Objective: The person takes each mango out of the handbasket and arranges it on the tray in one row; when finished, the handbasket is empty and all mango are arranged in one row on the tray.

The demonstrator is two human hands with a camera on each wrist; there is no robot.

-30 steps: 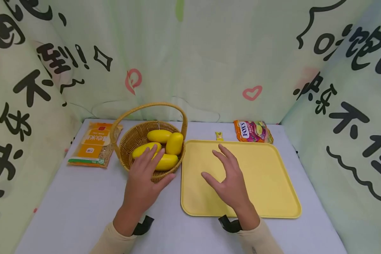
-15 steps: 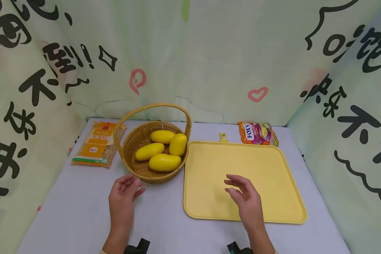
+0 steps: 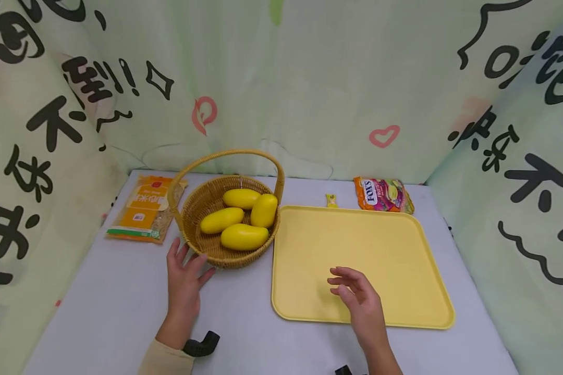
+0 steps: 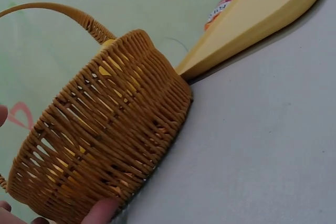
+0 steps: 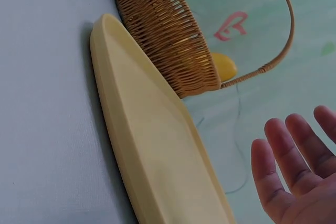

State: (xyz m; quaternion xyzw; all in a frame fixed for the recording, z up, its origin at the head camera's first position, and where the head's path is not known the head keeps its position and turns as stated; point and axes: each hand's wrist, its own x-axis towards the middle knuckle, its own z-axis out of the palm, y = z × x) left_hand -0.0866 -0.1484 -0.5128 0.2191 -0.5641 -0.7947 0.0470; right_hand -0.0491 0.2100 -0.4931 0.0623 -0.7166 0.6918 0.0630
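Note:
A round wicker basket [image 3: 198,208] with a tall arched handle holds several yellow mangoes [image 3: 245,237]. My left hand [image 3: 184,284] is at the basket's front left, fingers spread; in the left wrist view its fingertips [image 4: 102,211] are close against the woven side [image 4: 105,124], though I cannot tell whether they touch. Above the front part of a yellow tray [image 3: 356,250] hovers my right hand [image 3: 363,302], its fingers loosely bent and holding nothing. The right wrist view shows those fingers [image 5: 289,150] apart from the tray [image 5: 152,145] and the basket [image 5: 163,30].
Left of the basket lies an orange-labelled bag of grain [image 3: 143,211]. Behind the tray are a small yellow wrapped piece [image 3: 331,200] and a colourful FOX'S candy bag [image 3: 384,195]. A printed curtain [image 3: 309,78] encloses the white table [image 3: 244,333] at the back and sides.
Both hands have drawn back from their raised positions. My left hand left the front of the mangoes, then spread its fingers at the basket's front left. The right hand lowered toward the tray's front.

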